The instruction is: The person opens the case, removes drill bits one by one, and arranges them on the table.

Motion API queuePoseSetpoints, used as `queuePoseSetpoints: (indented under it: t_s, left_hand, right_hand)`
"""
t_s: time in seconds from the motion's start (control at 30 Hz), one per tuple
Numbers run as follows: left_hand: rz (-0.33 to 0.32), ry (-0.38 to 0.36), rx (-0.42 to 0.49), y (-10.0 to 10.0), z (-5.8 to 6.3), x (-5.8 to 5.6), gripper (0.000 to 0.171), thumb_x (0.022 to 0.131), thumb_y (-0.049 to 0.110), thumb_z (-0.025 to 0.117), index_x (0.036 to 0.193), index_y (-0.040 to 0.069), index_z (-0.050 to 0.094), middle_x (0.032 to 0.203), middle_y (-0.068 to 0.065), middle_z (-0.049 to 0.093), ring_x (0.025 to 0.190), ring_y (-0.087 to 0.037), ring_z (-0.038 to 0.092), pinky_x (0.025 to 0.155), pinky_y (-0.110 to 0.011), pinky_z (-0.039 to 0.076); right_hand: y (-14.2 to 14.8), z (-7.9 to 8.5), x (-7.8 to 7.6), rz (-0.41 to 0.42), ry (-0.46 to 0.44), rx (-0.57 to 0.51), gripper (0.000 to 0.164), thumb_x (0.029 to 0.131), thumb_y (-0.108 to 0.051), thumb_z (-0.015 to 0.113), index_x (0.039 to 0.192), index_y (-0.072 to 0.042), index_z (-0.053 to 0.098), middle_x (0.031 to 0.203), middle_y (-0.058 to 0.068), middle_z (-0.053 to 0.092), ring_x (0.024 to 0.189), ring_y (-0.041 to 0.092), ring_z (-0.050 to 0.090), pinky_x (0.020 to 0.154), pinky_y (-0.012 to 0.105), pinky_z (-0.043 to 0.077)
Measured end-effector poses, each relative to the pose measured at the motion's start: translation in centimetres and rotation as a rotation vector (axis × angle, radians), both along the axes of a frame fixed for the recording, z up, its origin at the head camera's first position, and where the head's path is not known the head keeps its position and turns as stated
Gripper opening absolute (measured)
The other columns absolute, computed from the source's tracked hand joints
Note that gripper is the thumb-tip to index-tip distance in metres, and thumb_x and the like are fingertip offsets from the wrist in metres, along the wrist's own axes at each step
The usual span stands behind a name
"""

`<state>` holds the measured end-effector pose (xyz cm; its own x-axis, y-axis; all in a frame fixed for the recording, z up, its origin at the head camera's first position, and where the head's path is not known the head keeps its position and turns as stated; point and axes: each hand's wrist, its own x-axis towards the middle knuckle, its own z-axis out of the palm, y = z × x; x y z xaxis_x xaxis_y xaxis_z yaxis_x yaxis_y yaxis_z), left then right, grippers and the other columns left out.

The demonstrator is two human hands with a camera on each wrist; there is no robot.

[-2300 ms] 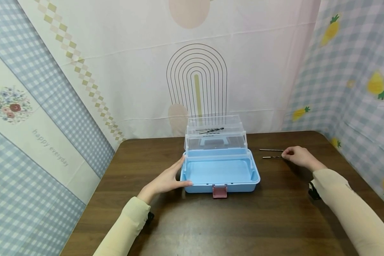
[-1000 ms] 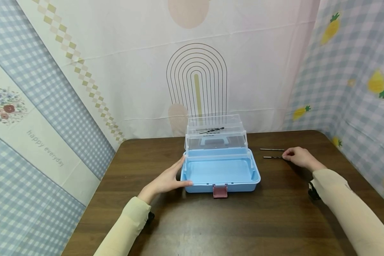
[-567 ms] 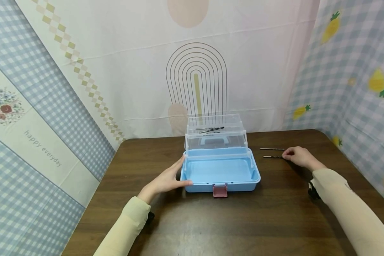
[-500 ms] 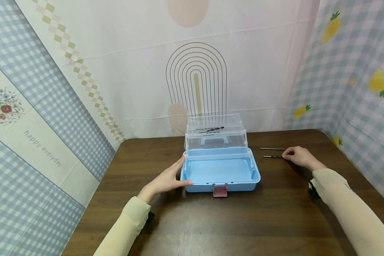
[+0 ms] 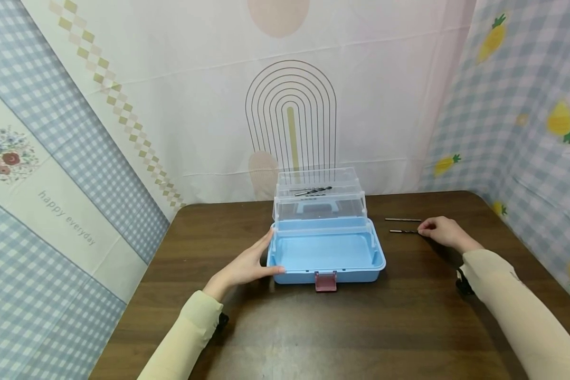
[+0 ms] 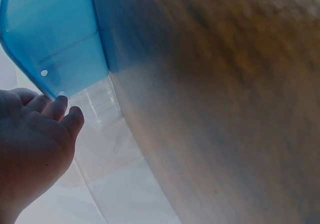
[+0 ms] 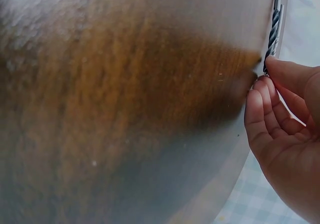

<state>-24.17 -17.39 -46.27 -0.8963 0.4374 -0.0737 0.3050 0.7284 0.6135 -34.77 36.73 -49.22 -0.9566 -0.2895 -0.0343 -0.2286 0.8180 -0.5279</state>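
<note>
Head camera: looking forward and down from highest and farthest off, the light-blue plastic box with clear trays (image 5: 351, 276) sitting just off centre toward 5 o'clock. Left-wrist camera: looking closely, rolled sideways, over the dark-brown wood-grain tabletop (image 6: 225, 109); bare left hand (image 6: 37, 149) showing at 8 o'clock. Right-wrist camera: likewise looking closely, rolled, bare right hand (image 7: 282, 154) entering from 4 o'clock. Head and left wrist are sharing the box; head and right wrist, the black spiral-fluted metal drill bit (image 7: 273, 33).

A pale cloth (image 5: 199, 116) printed with nested arches (image 5: 291, 121) hangs in front of me, behind a brown wood-grain table (image 5: 342, 332). Blue gingham (image 5: 52, 111) slants down on my left, its white band (image 5: 62, 211) reading "happy everyday"; on my right, checked fabric (image 5: 527, 79) carries yellow pineapples (image 5: 559, 119).
</note>
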Motion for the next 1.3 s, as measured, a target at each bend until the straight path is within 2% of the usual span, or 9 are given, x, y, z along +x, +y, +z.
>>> queuePoseSetpoints:
  t_s: [0.2, 0.8, 1.17, 1.3]
  left_hand:
    - [-0.001, -0.001, -0.004, -0.03, 0.02, 0.0, 0.111, 0.084, 0.067, 0.07, 0.162, 0.033, -0.002, 0.165, 0.017, -0.002, 0.151, -0.013, 0.015, 0.119, -0.046, 0.025]
    - [-0.01, 0.009, -0.004, -0.09, -0.14, -0.2, 0.11, 0.085, 0.067, 0.069, 0.162, 0.035, -0.003, 0.166, 0.018, -0.002, 0.151, -0.014, 0.015, 0.118, -0.047, 0.026]
    - [-0.001, -0.009, -0.004, -0.07, -0.3, -0.12, 0.11, 0.084, 0.067, 0.069, 0.162, 0.035, -0.003, 0.166, 0.018, -0.003, 0.151, -0.014, 0.015, 0.118, -0.048, 0.025]
    - [0.0, -0.003, 0.001, -0.1, -0.18, -0.16, 0.11, 0.084, 0.067, 0.07, 0.162, 0.035, -0.002, 0.166, 0.017, -0.002, 0.151, -0.015, 0.016, 0.118, -0.049, 0.026]
  right_hand:
    - [0.04, 0.15, -0.07, 0.017, -0.003, 0.003, 0.025, 0.102, -0.016, 0.061, 0.106, 0.007, 0.07, 0.104, 0.024, 0.069, 0.101, 0.047, 0.06, 0.087, 0.061, 0.045]
    - [-0.03, 0.18, 0.04, 0.0, -0.01, 0.005, 0.027, 0.102, -0.018, 0.06, 0.109, 0.007, 0.069, 0.109, 0.027, 0.067, 0.104, 0.05, 0.058, 0.089, 0.062, 0.044]
    - [0.13, -0.37, -0.02, -0.002, 0.011, -0.013, 0.025, 0.101, -0.017, 0.061, 0.105, 0.005, 0.07, 0.102, 0.022, 0.069, 0.097, 0.045, 0.061, 0.084, 0.059, 0.046]
    - [0.21, -0.44, -0.26, 0.004, 0.006, -0.021, 0.026, 0.1, -0.018, 0.06, 0.107, 0.005, 0.07, 0.104, 0.022, 0.069, 0.1, 0.045, 0.061, 0.086, 0.06, 0.045]
